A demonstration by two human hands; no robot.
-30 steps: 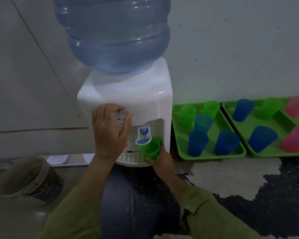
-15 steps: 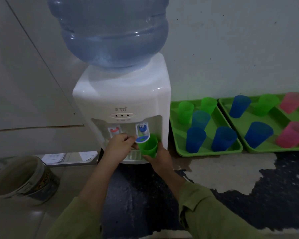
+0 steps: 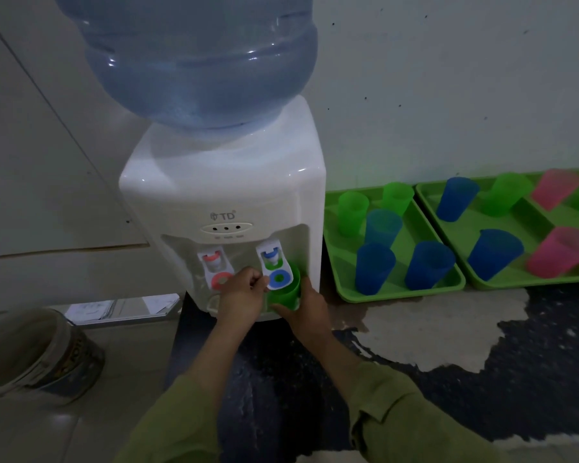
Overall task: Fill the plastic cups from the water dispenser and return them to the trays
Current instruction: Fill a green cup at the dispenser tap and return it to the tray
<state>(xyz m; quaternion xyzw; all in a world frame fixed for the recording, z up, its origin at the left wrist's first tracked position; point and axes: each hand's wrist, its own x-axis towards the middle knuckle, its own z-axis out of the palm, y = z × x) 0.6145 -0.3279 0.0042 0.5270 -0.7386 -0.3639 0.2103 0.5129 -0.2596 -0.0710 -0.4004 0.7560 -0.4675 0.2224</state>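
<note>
Blue tap (image 3: pixel 277 267) covers green cup (image 3: pixel 286 297) in right fingers (image 3: pixel 304 285); left fingers (image 3: pixel 252 279) apparently pinch tap.

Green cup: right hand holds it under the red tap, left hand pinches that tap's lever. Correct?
No, the head view shows the green cup under the blue tap, not the red one. The right hand holds it there; the left hand pinches that tap's lever.

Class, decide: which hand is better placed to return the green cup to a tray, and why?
Probably right. The right hand grips the green cup and lies nearer the trays; the left hand holds the blue tap lever.
</note>
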